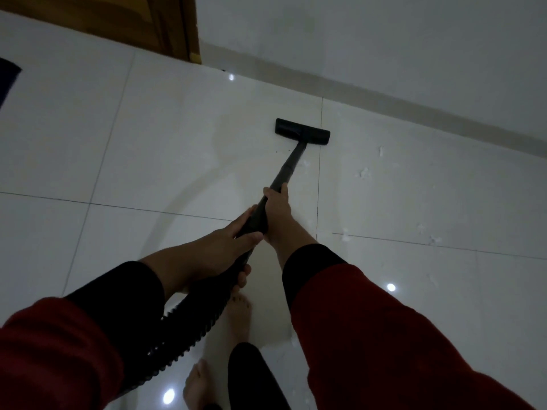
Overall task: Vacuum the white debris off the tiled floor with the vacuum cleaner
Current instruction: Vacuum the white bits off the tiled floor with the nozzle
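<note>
A black vacuum wand [288, 165] runs from my hands to a flat black floor head [302, 131] resting on the glossy white tiled floor [148, 143] near the wall. My right hand [276, 214] grips the wand higher up. My left hand [225, 247] holds it just below, where the ribbed black hose [189, 327] begins. White debris [363, 172] lies in small scraps to the right of the wand, with more debris scraps [344, 235] along a grout line.
A white wall with a grey skirting [414, 110] runs diagonally behind the floor head. A wooden door frame [189, 39] stands at the top left. A dark object [7, 81] sits at the left edge. My bare feet [239, 318] are below the hose.
</note>
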Tool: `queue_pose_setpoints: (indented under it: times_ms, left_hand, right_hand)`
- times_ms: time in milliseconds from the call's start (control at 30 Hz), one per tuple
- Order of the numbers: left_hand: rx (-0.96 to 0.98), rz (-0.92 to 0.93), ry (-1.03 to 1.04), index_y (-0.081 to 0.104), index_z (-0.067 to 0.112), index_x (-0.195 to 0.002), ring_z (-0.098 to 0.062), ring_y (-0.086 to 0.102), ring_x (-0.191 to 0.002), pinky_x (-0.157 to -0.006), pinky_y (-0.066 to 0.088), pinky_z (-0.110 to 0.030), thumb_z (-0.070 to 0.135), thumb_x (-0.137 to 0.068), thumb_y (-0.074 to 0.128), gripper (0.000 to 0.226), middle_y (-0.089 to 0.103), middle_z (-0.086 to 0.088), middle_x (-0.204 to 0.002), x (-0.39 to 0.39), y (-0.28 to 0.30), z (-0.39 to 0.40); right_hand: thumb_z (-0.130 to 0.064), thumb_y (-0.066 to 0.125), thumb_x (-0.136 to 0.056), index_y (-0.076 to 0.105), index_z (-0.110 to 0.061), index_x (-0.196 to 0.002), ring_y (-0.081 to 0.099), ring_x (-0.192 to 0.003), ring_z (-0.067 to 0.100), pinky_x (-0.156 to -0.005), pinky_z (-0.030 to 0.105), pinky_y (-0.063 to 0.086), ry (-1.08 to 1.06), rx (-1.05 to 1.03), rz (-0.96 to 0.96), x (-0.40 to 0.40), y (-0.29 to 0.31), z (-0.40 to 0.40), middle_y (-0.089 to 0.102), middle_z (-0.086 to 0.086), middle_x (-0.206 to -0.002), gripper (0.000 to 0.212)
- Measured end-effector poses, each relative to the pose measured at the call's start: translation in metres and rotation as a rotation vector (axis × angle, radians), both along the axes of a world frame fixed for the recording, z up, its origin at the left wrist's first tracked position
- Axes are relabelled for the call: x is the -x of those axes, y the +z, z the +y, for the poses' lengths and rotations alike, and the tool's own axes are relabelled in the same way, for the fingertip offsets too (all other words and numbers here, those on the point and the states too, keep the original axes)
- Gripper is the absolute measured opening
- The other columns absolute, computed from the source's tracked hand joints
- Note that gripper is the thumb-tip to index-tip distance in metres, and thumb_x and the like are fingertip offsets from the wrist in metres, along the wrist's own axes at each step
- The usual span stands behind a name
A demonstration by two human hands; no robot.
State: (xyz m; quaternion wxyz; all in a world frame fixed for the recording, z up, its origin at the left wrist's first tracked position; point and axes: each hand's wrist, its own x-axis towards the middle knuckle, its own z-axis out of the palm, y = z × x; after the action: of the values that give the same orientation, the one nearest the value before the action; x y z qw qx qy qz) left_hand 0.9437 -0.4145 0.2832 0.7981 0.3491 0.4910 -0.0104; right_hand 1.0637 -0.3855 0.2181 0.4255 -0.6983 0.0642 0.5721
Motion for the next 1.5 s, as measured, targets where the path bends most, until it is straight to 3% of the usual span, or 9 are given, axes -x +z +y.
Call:
queue_pose_setpoints:
  times_ms: [133,400,733,900,1000,1200,1300,1400,1500]
  left_hand:
    - [-0.025,0.01,-0.02,0.017,0.057,-0.141,-0.013,0.053,-0.045,-0.045,0.048,-0.026,0.033,-0.099,0.043,0.055,0.051,-0.014,-0.073,0.018,0.001,-0.02]
    - [-0.034,0.005,-0.046,0.017,0.055,-0.142,-0.015,0.053,-0.046,-0.045,0.047,-0.025,0.032,-0.099,0.044,0.056,0.053,-0.015,-0.072,0.038,0.011,-0.062]
    - [-0.032,-0.016,-0.022,0.019,0.056,-0.141,-0.013,0.053,-0.044,-0.043,0.047,-0.024,0.031,-0.099,0.043,0.054,0.051,-0.014,-0.069,0.054,0.028,-0.103]
    - [-0.039,-0.023,0.005,0.018,0.058,-0.139,-0.013,0.053,-0.045,-0.043,0.047,-0.025,0.031,-0.099,0.043,0.055,0.05,-0.014,-0.071,0.046,0.03,-0.117]
    - [-0.029,-0.005,0.018,0.016,0.058,-0.14,-0.013,0.052,-0.044,-0.043,0.047,-0.025,0.031,-0.099,0.044,0.056,0.049,-0.014,-0.072,0.036,0.021,-0.126]
    - [0.01,0.028,0.025,0.019,0.059,-0.139,-0.014,0.052,-0.042,-0.042,0.046,-0.024,0.031,-0.099,0.043,0.054,0.049,-0.013,-0.068,0.022,0.014,-0.156]
    - [0.017,0.029,0.024,0.022,0.059,-0.138,-0.014,0.053,-0.042,-0.042,0.046,-0.025,0.031,-0.099,0.043,0.052,0.049,-0.013,-0.068,0.022,0.021,-0.172]
    - [0.03,0.02,0.042,0.023,0.059,-0.137,-0.014,0.052,-0.043,-0.044,0.046,-0.025,0.032,-0.099,0.044,0.051,0.049,-0.012,-0.068,0.025,0.032,-0.189]
    - [0.025,0.019,0.056,0.021,0.059,-0.138,-0.013,0.051,-0.044,-0.044,0.046,-0.026,0.032,-0.098,0.045,0.053,0.048,-0.012,-0.068,0.029,0.042,-0.207]
  right_hand:
    - [-0.014,0.043,-0.101,0.021,-0.038,-0.149,0.049,-0.064,0.016,-0.055,0.027,0.048,0.024,0.003,0.006,0.018,0.007,-0.019,0.049,0.003,-0.092,0.058]
    - [-0.014,0.042,-0.1,0.018,-0.037,-0.151,0.051,-0.065,0.015,-0.052,0.025,0.048,-0.004,0.002,-0.01,0.039,0.015,-0.065,0.045,0.01,-0.139,0.06]
    - [-0.014,0.043,-0.099,0.019,-0.038,-0.151,0.05,-0.062,0.015,-0.049,0.025,0.048,-0.003,-0.016,-0.016,0.054,0.027,-0.103,0.048,0.011,-0.13,0.061]
    - [-0.014,0.042,-0.1,0.018,-0.035,-0.151,0.05,-0.061,0.015,-0.051,0.026,0.047,0.065,-0.024,-0.052,0.046,0.036,-0.112,0.051,0.003,-0.09,0.06]
    - [-0.013,0.041,-0.101,0.017,-0.035,-0.152,0.051,-0.063,0.017,-0.054,0.028,0.047,0.104,-0.016,-0.066,0.038,0.033,-0.123,0.052,0.002,-0.094,0.06]
    - [-0.013,0.039,-0.102,0.014,-0.032,-0.153,0.045,-0.129,0.038,-0.082,0.036,0.045,0.107,0.023,0.004,0.028,0.036,-0.157,0.042,0.015,-0.142,0.059]
    - [-0.014,0.039,-0.102,0.015,-0.034,-0.152,0.053,-0.121,0.036,-0.079,0.034,0.046,0.106,0.02,0.023,0.026,0.044,-0.175,0.044,0.013,-0.141,0.059]
    - [-0.015,0.041,-0.102,0.016,-0.036,-0.152,0.058,-0.077,0.023,-0.074,0.034,0.048,0.111,0.021,0.038,0.029,0.051,-0.19,0.048,0.012,-0.136,0.06]
    - [-0.015,0.042,-0.101,0.017,-0.037,-0.151,0.061,-0.087,0.024,-0.07,0.033,0.049,0.124,0.022,0.056,0.034,0.055,-0.207,0.049,0.01,-0.133,0.06]
